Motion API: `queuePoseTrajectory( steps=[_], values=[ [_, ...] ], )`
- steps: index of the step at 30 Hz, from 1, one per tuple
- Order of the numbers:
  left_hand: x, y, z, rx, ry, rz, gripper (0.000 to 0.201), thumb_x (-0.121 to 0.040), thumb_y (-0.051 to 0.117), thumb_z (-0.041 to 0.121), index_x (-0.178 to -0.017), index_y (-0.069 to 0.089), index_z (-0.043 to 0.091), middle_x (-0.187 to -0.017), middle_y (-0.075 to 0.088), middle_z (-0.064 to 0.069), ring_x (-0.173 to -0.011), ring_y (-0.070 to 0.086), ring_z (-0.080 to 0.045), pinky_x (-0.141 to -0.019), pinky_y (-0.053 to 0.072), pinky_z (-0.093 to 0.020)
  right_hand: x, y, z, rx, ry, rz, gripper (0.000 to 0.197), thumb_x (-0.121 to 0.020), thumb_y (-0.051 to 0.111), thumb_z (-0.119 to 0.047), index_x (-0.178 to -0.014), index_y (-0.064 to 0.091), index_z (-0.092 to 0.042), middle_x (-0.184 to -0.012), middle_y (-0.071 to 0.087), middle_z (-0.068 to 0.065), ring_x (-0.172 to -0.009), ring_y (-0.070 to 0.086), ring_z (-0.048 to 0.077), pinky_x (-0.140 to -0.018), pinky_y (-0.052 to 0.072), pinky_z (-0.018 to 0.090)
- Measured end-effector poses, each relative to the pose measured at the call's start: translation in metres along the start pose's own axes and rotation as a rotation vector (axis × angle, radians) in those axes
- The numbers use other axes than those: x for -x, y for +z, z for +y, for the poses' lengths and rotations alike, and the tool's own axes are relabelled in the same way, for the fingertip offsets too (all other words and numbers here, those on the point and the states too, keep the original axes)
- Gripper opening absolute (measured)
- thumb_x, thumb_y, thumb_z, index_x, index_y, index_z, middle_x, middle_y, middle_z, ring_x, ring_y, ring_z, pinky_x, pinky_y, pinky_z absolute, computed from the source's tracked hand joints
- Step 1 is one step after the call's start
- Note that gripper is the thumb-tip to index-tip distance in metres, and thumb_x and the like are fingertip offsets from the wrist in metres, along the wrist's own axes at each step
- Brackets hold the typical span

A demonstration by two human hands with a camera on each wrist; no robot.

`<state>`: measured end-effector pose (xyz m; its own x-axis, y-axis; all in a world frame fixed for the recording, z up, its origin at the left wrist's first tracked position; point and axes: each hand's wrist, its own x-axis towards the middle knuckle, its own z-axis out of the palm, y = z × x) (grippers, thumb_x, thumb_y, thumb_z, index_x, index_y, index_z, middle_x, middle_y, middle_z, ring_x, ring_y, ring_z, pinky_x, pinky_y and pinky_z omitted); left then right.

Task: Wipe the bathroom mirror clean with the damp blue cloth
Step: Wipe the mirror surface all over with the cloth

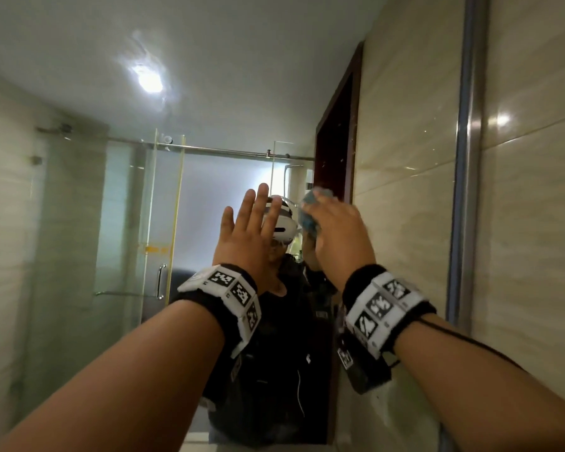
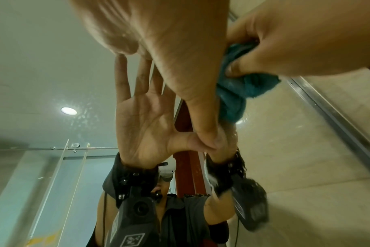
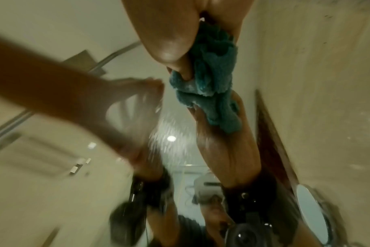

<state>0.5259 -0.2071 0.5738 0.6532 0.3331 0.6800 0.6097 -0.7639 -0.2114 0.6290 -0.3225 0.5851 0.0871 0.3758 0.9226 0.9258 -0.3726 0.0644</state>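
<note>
Both forearms fill the near view, each wrapped in a black wristband with white marker tiles (image 1: 224, 300), and they reach up toward the glass. Left hand (image 1: 247, 238) is up flat, all 5 fingers straight and slightly spread, holding nothing; in the left wrist view its thumb tip meets its own reflection on the large wall-mounted bathroom mirror (image 1: 88, 177), so that thumb is touching the glass. Right hand (image 1: 336, 234) sits just beside it, a little higher, and it's got the bunched damp blue terry cloth (image 1: 309, 212). Fingers (image 2: 246, 64) are curled over the wad with the fingertips dug into the folds, and the thumb clamps from the other side. Blue fabric bulges out past the fingertips toward the left hand, and in the right wrist view it meets its own reflection, so the cloth is pressed on the glass. Right wrist view is blurred. Droplets and streaks show on the glass. Farther right, the mirror's grey metal edge strip (image 1: 467, 164) runs upright against beige glossy wall tiles (image 1: 532, 197).
</note>
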Motion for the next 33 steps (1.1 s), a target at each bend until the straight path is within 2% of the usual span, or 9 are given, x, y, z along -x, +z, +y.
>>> queuePoseTrajectory(
  steps=[4, 6, 10, 16, 19, 22, 25, 29, 33],
  values=[
    [-0.001, 0.000, 0.001, 0.003, -0.006, -0.016, 0.141, -0.062, 0.063, 0.075, -0.127, -0.045, 0.014, -0.143, -0.044, -0.013, -0.136, -0.034, -0.030, -0.116, -0.003, -0.052, 0.036, 0.013, -0.002, 0.088, -0.238, -0.163, 0.064, -0.064, 0.078, 0.002, -0.121, 0.059, -0.020, -0.136, 0.050, 0.002, -0.114, 0.052, 0.033, -0.089, 0.051, 0.043],
    [-0.002, 0.000, 0.000, -0.003, -0.009, -0.018, 0.142, -0.061, 0.064, 0.076, -0.126, -0.046, 0.014, -0.143, -0.044, -0.013, -0.135, -0.034, -0.030, -0.116, -0.003, -0.052, 0.015, -0.001, 0.003, 0.095, -0.233, -0.116, 0.057, -0.072, 0.072, 0.002, -0.122, 0.058, -0.020, -0.137, 0.049, 0.001, -0.118, 0.048, 0.028, -0.098, 0.044, 0.037],
    [-0.002, 0.001, 0.000, 0.004, -0.013, -0.012, 0.146, -0.056, 0.065, 0.078, -0.129, -0.045, 0.015, -0.144, -0.043, -0.012, -0.136, -0.034, -0.029, -0.116, -0.003, -0.052, -0.016, -0.015, 0.005, -0.036, 0.030, 0.054, 0.038, -0.088, 0.053, -0.001, -0.123, 0.057, -0.016, -0.138, 0.047, 0.000, -0.126, 0.041, 0.020, -0.107, 0.021, 0.024],
    [-0.001, -0.002, 0.002, -0.012, -0.016, -0.019, 0.143, -0.058, 0.062, 0.080, -0.124, -0.048, 0.014, -0.143, -0.044, -0.014, -0.136, -0.034, -0.031, -0.116, -0.003, -0.053, 0.024, 0.002, -0.011, 0.048, -0.253, -0.269, 0.045, -0.080, 0.066, -0.005, -0.122, 0.059, -0.017, -0.141, 0.046, 0.004, -0.121, 0.044, 0.034, -0.097, 0.043, 0.044],
    [-0.003, -0.001, 0.001, -0.021, -0.026, -0.034, 0.146, -0.055, 0.062, 0.081, -0.122, -0.049, 0.015, -0.142, -0.045, -0.013, -0.135, -0.034, -0.031, -0.115, -0.004, -0.053, -0.008, -0.008, -0.003, -0.013, -0.158, -0.115, 0.037, -0.077, 0.064, 0.001, -0.112, 0.064, -0.014, -0.128, 0.055, 0.006, -0.110, 0.053, 0.029, -0.095, 0.045, 0.043],
    [-0.004, 0.000, 0.000, -0.019, -0.029, -0.029, 0.147, -0.053, 0.062, 0.082, -0.123, -0.049, 0.016, -0.142, -0.045, -0.012, -0.136, -0.034, -0.030, -0.115, -0.004, -0.052, -0.021, -0.003, -0.013, -0.095, 0.071, 0.031, 0.038, -0.080, 0.059, 0.002, -0.116, 0.061, -0.012, -0.133, 0.052, 0.007, -0.119, 0.049, 0.026, -0.104, 0.037, 0.037],
    [-0.003, 0.001, 0.000, -0.017, -0.032, -0.016, 0.146, -0.054, 0.061, 0.083, -0.124, -0.048, 0.015, -0.142, -0.045, -0.012, -0.136, -0.034, -0.029, -0.116, -0.004, -0.052, 0.003, 0.009, -0.030, -0.025, -0.035, -0.080, 0.044, -0.084, 0.061, -0.012, -0.128, 0.053, -0.016, -0.143, 0.042, 0.004, -0.126, 0.039, 0.026, -0.106, 0.031, 0.035],
    [-0.003, 0.001, 0.001, -0.012, -0.031, -0.015, 0.147, -0.054, 0.062, 0.082, -0.127, -0.047, 0.015, -0.143, -0.045, -0.012, -0.136, -0.034, -0.030, -0.115, -0.004, -0.052, 0.003, -0.005, -0.013, 0.014, -0.210, -0.183, 0.040, -0.084, 0.061, -0.011, -0.123, 0.057, -0.018, -0.136, 0.049, 0.003, -0.118, 0.048, 0.028, -0.099, 0.043, 0.042],
    [-0.005, 0.002, 0.001, -0.002, -0.033, -0.009, 0.151, -0.049, 0.065, 0.082, -0.122, -0.050, 0.017, -0.142, -0.045, -0.011, -0.136, -0.033, -0.029, -0.115, -0.003, -0.053, -0.010, -0.010, 0.004, -0.095, 0.052, 0.066, 0.029, -0.086, 0.056, -0.001, -0.111, 0.061, -0.014, -0.122, 0.057, 0.002, -0.110, 0.053, 0.019, -0.098, 0.036, 0.021]
  ],
)
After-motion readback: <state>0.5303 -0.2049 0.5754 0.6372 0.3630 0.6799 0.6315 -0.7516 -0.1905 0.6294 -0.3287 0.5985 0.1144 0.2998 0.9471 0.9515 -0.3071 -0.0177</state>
